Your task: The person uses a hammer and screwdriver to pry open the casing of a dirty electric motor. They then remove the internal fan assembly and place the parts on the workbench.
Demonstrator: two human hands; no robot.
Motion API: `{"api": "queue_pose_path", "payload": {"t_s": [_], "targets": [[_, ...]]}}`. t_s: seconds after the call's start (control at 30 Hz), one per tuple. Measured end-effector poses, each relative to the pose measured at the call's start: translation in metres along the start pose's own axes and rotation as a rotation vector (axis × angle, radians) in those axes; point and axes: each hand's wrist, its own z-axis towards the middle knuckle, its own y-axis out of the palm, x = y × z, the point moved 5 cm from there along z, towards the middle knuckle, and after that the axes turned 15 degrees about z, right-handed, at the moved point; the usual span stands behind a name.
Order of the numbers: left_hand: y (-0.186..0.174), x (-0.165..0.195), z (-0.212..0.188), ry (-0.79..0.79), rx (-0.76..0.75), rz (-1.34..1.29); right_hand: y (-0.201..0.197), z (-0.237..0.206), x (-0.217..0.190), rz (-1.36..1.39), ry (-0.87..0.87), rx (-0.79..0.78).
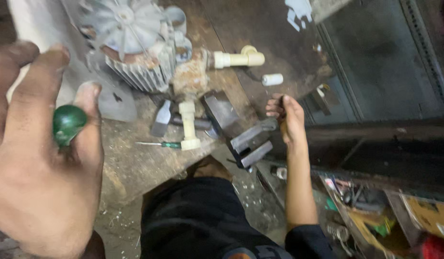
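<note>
My left hand (37, 153) is close to the camera at the left, its fingers closed round a tool with a round green handle (67, 123). My right hand (285, 117) reaches down to the bench vise (241, 132) and grips its handle bar near the bench edge. An old electric motor pump (140, 45) with a grey finned body and a rusty housing sits on the bench beyond. Cream plastic pipe fittings (237, 59) stick out of it to the right and downward (187, 127).
A small green-handled screwdriver (159, 144) and a hammer head (161, 118) lie on the worn bench beside the pipe. A white cylinder (272, 79) lies further right. Dark metal panels stand at right, a cluttered box (375, 211) at lower right. My dark-clothed knee (193, 216) is below.
</note>
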Motion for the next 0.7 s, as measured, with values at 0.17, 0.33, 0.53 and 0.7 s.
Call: {"api": "queue_pose_path", "payload": {"t_s": [0.17, 0.33, 0.53, 0.7], "targets": [[0.013, -0.01, 0.005, -0.144, -0.001, 0.22, 0.037, 0.073, 0.027, 0.036, 0.368, -0.229], [0.032, -0.016, 0.013, -0.234, -0.023, 0.349, 0.091, 0.113, 0.068, 0.377, 0.4, -0.283], [0.042, -0.018, -0.008, -0.357, -0.04, 0.263, 0.1, 0.148, 0.094, 0.664, 0.376, -0.134], [0.061, -0.035, -0.046, -0.55, -0.049, 0.039, 0.096, 0.149, 0.08, 0.579, 0.373, -0.191]]}}
